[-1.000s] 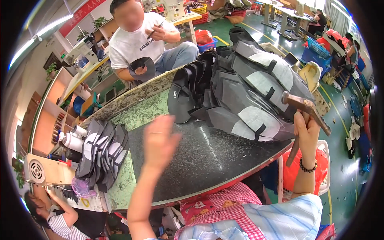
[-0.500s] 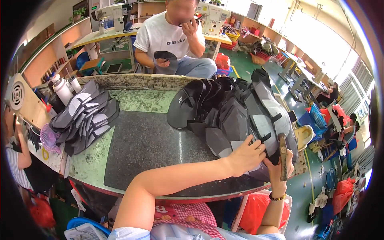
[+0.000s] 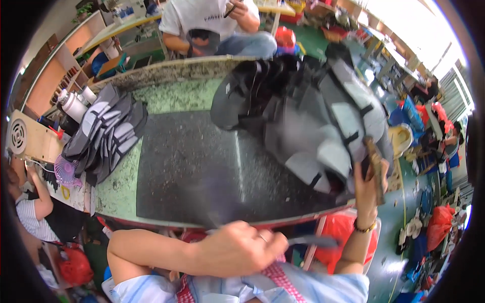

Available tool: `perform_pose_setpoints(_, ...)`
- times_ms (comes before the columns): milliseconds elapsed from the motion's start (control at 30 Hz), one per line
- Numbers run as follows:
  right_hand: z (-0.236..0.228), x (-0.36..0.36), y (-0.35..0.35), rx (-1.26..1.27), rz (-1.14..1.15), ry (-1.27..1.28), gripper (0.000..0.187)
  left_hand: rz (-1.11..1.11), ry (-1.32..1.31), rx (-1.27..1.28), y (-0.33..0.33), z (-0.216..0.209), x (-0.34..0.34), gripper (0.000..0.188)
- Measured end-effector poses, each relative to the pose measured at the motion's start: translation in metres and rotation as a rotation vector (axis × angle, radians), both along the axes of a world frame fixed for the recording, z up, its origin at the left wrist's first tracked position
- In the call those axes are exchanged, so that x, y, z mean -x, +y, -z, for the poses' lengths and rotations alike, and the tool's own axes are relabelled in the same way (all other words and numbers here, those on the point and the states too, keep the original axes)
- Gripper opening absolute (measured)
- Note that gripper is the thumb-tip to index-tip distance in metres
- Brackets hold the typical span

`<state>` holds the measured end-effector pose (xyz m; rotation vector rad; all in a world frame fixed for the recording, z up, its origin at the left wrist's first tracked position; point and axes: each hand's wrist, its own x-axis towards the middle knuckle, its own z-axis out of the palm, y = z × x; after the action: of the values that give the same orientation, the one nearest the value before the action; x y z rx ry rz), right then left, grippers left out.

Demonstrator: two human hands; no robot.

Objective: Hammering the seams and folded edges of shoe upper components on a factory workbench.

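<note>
My left hand (image 3: 245, 250) is closed in front of my body, below the table's near edge. From its fingers a thin dark grey piece (image 3: 316, 241) sticks out to the right, smeared by motion. A blurred purplish-grey patch shows above the same hand; I cannot tell if it belongs to that piece. My right hand (image 3: 371, 189) grips a worn brown wooden handle (image 3: 376, 171) at the near right end of a heap of grey and black cut panels (image 3: 303, 126). Several of those panels carry light grey patches and black tabs.
A black mat (image 3: 177, 161) covers the middle of the worn green table (image 3: 166, 96). Another stack of grey panels (image 3: 106, 126) lies left, by a white bottle (image 3: 70, 106) and a purple fan (image 3: 65, 169). Across the table sits a person (image 3: 207, 25) holding a dark piece.
My left hand has drawn back from the heap toward my body, to the left, bringing a dark grey piece. My right hand stays by the heap with the wooden handle. The view has tilted downward.
</note>
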<state>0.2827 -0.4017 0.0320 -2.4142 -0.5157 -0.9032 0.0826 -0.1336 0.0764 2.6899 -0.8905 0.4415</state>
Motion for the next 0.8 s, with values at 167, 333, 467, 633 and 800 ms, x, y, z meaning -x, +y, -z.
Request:
perform_pose_setpoints(167,-0.015,0.030,0.034,-0.101,-0.150,0.043,0.024,-0.490,0.504,0.263,0.064,0.078,0.006,0.033)
perform_pose_setpoints(333,-0.008,0.064,0.084,0.090,-0.869,0.602,0.015,-0.523,0.599,0.236,0.089,0.105,0.006,0.039)
perform_pose_setpoints(467,0.038,0.079,0.100,0.410,-0.982,0.670,0.016,-0.395,0.679,0.369,0.095,0.113,-0.002,0.043)
perform_pose_setpoints(633,0.037,0.085,0.113,0.619,-1.001,0.711,0.024,-0.331,0.713,0.420,0.078,0.116,-0.040,0.045)
perform_pose_setpoints(800,0.042,0.086,0.111,0.537,-0.914,0.785,0.023,-0.361,0.814,0.517,0.083,0.126,-0.049,0.030)
